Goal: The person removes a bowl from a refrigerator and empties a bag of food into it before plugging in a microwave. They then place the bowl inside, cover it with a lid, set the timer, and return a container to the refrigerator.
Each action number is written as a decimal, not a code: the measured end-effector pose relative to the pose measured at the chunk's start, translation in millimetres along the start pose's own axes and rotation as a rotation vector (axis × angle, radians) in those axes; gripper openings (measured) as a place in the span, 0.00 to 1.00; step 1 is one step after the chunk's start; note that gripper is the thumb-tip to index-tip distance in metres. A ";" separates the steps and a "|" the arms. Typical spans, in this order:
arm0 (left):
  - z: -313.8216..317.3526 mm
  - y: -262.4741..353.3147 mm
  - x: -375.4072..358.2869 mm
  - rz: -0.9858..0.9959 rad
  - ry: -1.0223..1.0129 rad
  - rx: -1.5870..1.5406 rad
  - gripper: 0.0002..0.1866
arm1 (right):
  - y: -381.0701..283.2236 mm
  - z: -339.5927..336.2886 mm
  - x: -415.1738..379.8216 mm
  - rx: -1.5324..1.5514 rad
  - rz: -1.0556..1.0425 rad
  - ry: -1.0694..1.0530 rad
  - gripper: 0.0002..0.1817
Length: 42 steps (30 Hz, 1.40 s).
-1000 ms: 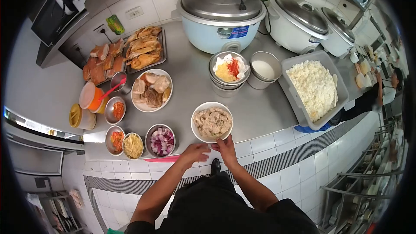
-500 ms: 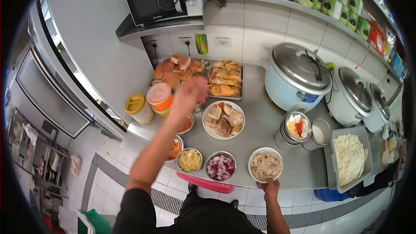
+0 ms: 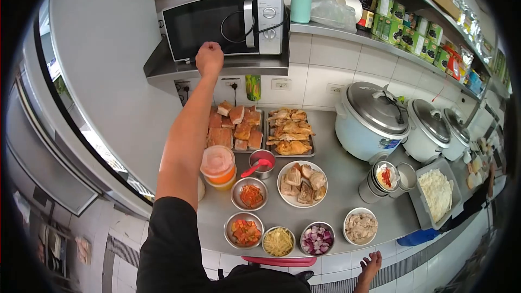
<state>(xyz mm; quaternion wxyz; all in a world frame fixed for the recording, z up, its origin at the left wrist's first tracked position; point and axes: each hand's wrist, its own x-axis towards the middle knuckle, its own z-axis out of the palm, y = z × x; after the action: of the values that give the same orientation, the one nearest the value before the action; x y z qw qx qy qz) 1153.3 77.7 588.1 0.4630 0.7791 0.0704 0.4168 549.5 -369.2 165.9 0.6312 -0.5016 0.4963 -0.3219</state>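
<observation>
My left hand (image 3: 209, 58) is raised in front of the microwave (image 3: 217, 24), near the lower edge of its door. Its fingers are curled together, and whatever they may hold is hidden. Low at the right, my right hand (image 3: 371, 263) hangs off the counter edge with fingers apart and nothing in it. Just above it is a white bowl of pale raw meat (image 3: 360, 226), untouched. Bowls of diced red onion (image 3: 317, 239), yellow strips (image 3: 278, 241) and chopped tomato (image 3: 245, 230) line the front edge. A plate of meat pieces (image 3: 302, 184) sits behind them.
Trays of browned pork (image 3: 239, 125) and chicken (image 3: 290, 132) stand against the wall. A red ladle (image 3: 255, 168) rests in a metal pot beside orange-filled tubs (image 3: 218, 164). Rice cookers (image 3: 372, 122) and a tub of rice (image 3: 435, 195) are at the right. A shelf (image 3: 347, 33) overhangs the counter.
My left hand has moved up from above the meat trays to the microwave. My right hand has let go of the white bowl and dropped back. The view has tilted up.
</observation>
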 end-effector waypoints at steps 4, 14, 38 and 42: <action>11.3 15.3 3.0 0.433 0.144 0.015 0.15 | -19.3 22.6 -46.1 -0.007 -0.153 -0.001 0.19; 10.6 -50.0 31.3 0.392 -0.223 0.435 0.14 | -97.3 223.8 -124.5 -0.083 -0.360 -0.601 0.13; -14.8 -16.9 38.3 0.487 -0.048 -0.382 0.15 | -472.7 634.9 -185.4 0.254 -0.699 -0.941 0.09; -13.6 -39.9 41.5 0.402 -0.124 -0.321 0.14 | -506.2 603.2 -161.3 0.214 -0.765 -0.929 0.11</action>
<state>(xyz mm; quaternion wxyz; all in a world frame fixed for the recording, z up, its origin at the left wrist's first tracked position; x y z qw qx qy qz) 1181.3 129.7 584.3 0.4920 0.7182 -0.1812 0.4575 1120.2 -180.6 699.6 0.6682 -0.6660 -0.0813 -0.3214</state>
